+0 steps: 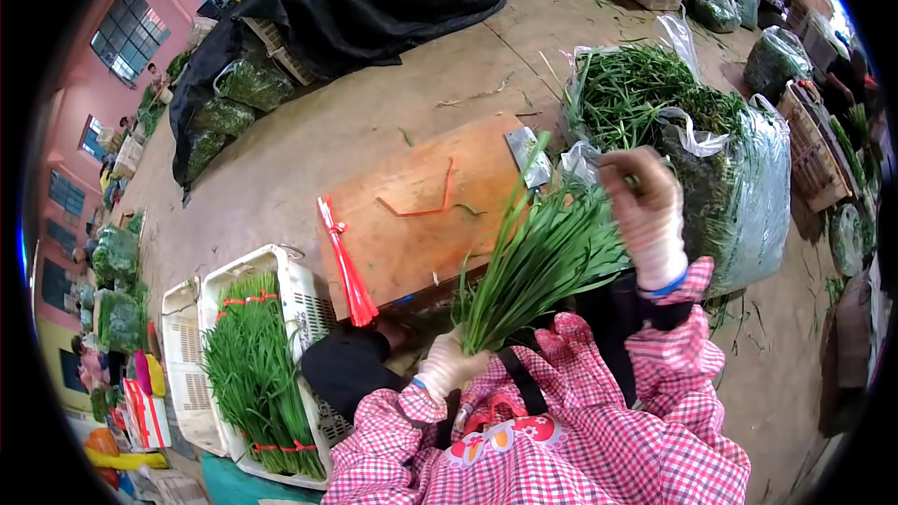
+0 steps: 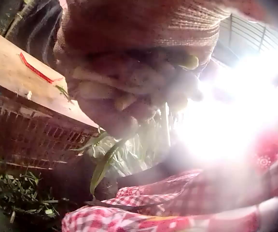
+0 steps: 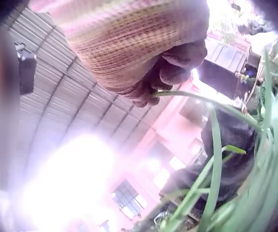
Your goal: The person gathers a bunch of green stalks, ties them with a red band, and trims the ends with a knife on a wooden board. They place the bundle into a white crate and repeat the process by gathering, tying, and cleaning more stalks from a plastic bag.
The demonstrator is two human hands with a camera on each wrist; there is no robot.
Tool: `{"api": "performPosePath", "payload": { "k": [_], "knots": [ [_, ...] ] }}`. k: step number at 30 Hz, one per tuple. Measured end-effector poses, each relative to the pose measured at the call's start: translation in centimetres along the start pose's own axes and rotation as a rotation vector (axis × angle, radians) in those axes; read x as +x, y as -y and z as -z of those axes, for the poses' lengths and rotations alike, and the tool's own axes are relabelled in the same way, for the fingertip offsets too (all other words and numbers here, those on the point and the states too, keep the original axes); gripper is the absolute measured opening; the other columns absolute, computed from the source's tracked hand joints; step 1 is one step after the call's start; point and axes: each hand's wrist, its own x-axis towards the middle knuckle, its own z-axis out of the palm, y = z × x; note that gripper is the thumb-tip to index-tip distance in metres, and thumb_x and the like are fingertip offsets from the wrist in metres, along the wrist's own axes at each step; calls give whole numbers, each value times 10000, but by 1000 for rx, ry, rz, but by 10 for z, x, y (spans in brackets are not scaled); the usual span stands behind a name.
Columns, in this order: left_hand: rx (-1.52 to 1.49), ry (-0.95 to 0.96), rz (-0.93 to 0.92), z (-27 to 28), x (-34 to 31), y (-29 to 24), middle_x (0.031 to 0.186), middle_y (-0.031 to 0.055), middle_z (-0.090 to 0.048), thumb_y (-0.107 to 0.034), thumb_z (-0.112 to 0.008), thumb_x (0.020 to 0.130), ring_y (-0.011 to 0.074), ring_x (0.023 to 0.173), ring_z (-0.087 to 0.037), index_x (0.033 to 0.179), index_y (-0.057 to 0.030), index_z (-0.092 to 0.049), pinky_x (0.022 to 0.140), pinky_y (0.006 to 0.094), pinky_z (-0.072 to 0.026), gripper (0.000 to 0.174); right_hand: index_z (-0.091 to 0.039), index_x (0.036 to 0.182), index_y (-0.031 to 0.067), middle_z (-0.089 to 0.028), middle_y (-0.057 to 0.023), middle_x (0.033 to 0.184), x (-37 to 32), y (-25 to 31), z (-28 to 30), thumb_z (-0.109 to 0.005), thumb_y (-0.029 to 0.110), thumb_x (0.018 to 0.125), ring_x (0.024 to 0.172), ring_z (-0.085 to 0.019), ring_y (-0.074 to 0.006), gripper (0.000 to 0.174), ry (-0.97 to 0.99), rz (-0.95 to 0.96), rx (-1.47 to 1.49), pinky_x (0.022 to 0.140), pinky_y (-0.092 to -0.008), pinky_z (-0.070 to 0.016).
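My gloved left hand (image 1: 449, 367) grips the lower ends of a loose bunch of Chinese chives (image 1: 547, 257), which fans out up and to the right over my lap. The left wrist view shows curled fingers (image 2: 129, 94) around pale stalks. To the right of the bunch, my raised right hand (image 1: 645, 210), in a knit glove sleeve, has bent fingers. In the right wrist view, its fingertips (image 3: 151, 99) pinch the end of one long green leaf (image 3: 197, 96) that stretches out to the bunch.
Ahead is a wooden board (image 1: 421, 192) bearing red ties (image 1: 346, 262) and a metal blade (image 1: 530, 157). A white crate (image 1: 304, 318) of tied chives stands at left. At right sits a large plastic bag (image 1: 762, 196) heaped with greens; black sheeting (image 1: 374, 9) covers crates behind.
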Motion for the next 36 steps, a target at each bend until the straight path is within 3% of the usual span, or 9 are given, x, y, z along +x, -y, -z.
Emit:
{"api": "performPosePath", "payload": {
  "k": [3, 6, 9, 16, 23, 28, 32, 35, 36],
  "knots": [
    [-27, 21, -38, 7, -1, 10, 975, 137, -722, -184, -712, 751, 200, 881, -691, 1174, -24, -609, 805, 320, -526, 464, -634, 957, 47, -630, -46, 952, 26, -1, 52, -623, 104, 919, 678, -549, -100, 69, -62, 170, 13, 629, -201, -440],
    [-95, 44, -64, 9, -6, -1, 991, 111, -724, -145, -701, 760, 161, 879, -677, 1178, -8, -605, 805, 301, -523, 450, -590, 1051, 98, -601, -26, 857, 34, 31, 79, -548, 307, 982, 583, -430, -26, 224, -36, -163, 308, 540, -178, -356],
    [-115, 73, -53, 11, -12, -28, 1012, 71, -721, -102, -693, 772, 122, 882, -656, 1197, -4, -596, 814, 281, -517, 447, -574, 1053, 85, -589, -21, 825, 37, 33, 86, -560, 268, 977, 567, -415, -27, 198, 237, -432, 389, 530, -185, -352],
    [-157, 84, -58, 13, -17, -17, 989, 70, -726, -107, -711, 775, 115, 865, -665, 1170, -17, -618, 800, 275, -521, 415, -689, 1086, 169, -674, -136, 771, 29, 14, 31, -690, 220, 798, 689, -666, -319, 293, 799, 91, -416, 632, -385, -539],
    [76, 135, 5, 25, -22, -38, 996, 84, -724, -84, -709, 792, 143, 893, -684, 1155, -4, -614, 797, 277, -527, 384, -677, 934, 120, -640, -110, 691, 11, 0, -9, -651, 288, 806, 681, -664, -338, 212, 1175, 244, -713, 628, -441, -541],
    [-44, 151, 38, 21, -10, -45, 1095, 74, -697, 24, -663, 789, 128, 952, -659, 1245, 40, -546, 846, 277, -518, 471, -649, 833, 77, -629, -99, 652, 3, 1, -1, -610, 142, 784, 634, -671, -315, 90, 980, 340, -738, 512, -438, -528],
    [-57, 171, 30, 21, 2, -49, 945, 53, -712, 20, -669, 756, 114, 772, -652, 1126, 7, -643, 682, 266, -527, 371, -667, 855, 69, -681, -120, 725, 22, -5, 42, -605, 73, 804, 702, -709, -288, 81, 826, 74, -1011, 524, -422, -557],
    [-10, 142, 2, 27, 4, -43, 922, 61, -712, 32, -665, 749, 121, 762, -649, 1094, 14, -656, 677, 271, -523, 345, -637, 849, 68, -701, -126, 841, 23, -5, 118, -577, 110, 844, 686, -694, -302, 73, 549, -102, -1149, 556, -420, -557],
    [-45, 173, 16, 31, 2, -47, 1024, 72, -717, -7, -680, 778, 137, 881, -664, 1131, 16, -646, 800, 286, -523, 355, -645, 870, 88, -706, -108, 863, 19, -9, 145, -597, 114, 848, 683, -696, -262, 59, 451, -158, -1078, 583, -375, -565]
  ]
}}
